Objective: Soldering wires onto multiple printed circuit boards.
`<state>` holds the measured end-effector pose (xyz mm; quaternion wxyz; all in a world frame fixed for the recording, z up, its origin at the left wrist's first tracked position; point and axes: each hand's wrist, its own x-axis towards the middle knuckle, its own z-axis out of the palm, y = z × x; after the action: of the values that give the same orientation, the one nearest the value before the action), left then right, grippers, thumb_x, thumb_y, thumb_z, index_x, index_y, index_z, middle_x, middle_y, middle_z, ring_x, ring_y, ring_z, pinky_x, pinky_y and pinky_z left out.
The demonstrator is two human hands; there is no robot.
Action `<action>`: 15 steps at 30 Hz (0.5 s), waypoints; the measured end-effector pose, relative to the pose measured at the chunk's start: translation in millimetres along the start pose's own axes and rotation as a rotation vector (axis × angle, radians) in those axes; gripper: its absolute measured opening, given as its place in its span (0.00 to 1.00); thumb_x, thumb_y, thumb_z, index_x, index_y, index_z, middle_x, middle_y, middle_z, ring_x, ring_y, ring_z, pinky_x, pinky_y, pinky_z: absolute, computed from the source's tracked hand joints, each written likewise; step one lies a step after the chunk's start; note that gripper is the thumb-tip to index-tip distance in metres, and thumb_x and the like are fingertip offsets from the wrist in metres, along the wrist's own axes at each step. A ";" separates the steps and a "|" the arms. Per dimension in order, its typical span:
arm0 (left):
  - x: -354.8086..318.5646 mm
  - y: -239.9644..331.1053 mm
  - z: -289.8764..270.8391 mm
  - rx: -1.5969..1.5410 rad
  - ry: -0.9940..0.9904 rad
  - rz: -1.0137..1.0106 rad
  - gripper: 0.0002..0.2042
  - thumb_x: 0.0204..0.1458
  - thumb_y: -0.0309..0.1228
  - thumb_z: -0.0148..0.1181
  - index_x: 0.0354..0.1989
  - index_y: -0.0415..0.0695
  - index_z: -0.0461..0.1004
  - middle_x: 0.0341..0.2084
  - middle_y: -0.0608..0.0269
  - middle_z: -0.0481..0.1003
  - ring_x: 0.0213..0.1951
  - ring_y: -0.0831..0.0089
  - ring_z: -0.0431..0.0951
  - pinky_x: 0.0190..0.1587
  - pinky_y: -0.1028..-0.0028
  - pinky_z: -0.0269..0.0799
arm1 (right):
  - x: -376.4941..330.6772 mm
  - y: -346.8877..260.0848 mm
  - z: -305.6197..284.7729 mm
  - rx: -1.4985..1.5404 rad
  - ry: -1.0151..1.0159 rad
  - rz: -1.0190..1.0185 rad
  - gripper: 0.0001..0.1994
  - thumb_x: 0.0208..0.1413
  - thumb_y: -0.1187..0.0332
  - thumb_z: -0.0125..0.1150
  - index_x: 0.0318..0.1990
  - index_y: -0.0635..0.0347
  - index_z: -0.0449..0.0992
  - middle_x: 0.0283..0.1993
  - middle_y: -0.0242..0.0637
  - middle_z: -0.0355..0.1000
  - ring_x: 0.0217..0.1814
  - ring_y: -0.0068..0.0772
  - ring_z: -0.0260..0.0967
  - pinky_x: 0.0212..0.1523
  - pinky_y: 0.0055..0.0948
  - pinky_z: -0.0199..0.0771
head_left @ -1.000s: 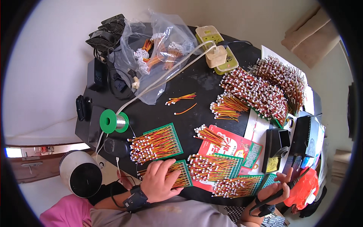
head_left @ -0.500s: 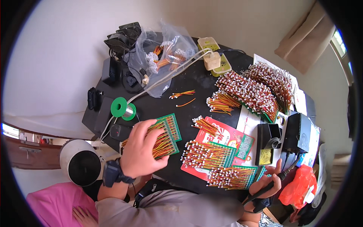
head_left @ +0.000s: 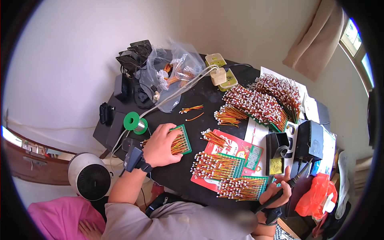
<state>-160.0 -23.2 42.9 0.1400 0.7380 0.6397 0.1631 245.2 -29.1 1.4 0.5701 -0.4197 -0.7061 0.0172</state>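
Your black tabletop [head_left: 200, 94] carries a broad heap of white-tipped wires [head_left: 256, 105] toward the far right. Nearer you, a red printed sheet [head_left: 240, 146] lies partly under wired green boards [head_left: 218, 165]. A red plastic bag [head_left: 318, 196] sits off to your right, near the iron's tip; should your wrist roll outward, a hot tip could melt it. Your left hand [head_left: 160, 148] spreads over another wired board [head_left: 185, 141], left of the sheet; your palm hides the contact, so I can't tell whether that grip pinches it or only rests there. Pressing too hard could bend its wires or drag them loose. Your right hand [head_left: 282, 190] is closed around the soldering iron [head_left: 294, 182]; a snagged cord could tug it off line. One loose wire [head_left: 195, 117] lies beyond your left hand, where a sweep could scatter it.
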 end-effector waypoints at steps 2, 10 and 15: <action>0.9 -2.4 5.4 0.048 -0.027 -0.006 0.33 0.34 0.37 0.76 0.53 0.41 0.72 0.56 0.48 0.66 0.60 0.48 0.67 0.64 0.57 0.65 | -0.7 -0.1 2.7 0.000 0.014 -0.004 0.09 0.65 0.70 0.52 0.48 0.60 0.61 0.60 0.69 0.71 0.35 0.41 0.74 0.33 0.32 0.73; 5.8 0.0 1.4 0.040 -0.049 -0.006 0.34 0.33 0.36 0.76 0.53 0.41 0.73 0.54 0.49 0.67 0.59 0.49 0.68 0.63 0.58 0.65 | -0.2 1.9 -3.6 -0.025 0.008 0.003 0.10 0.65 0.71 0.51 0.51 0.59 0.61 0.62 0.69 0.69 0.36 0.38 0.74 0.37 0.32 0.75; 0.6 13.9 -8.7 0.183 -0.024 0.023 0.33 0.32 0.35 0.76 0.53 0.41 0.73 0.53 0.49 0.68 0.57 0.48 0.69 0.62 0.57 0.67 | 3.8 -1.4 -3.4 -0.080 -0.029 -0.040 0.12 0.62 0.71 0.57 0.49 0.59 0.62 0.60 0.68 0.71 0.33 0.41 0.75 0.35 0.34 0.79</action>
<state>-151.1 -24.6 56.6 0.0778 0.7570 0.6415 0.0966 247.1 -29.2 6.3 0.5429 -0.4277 -0.7225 -0.0164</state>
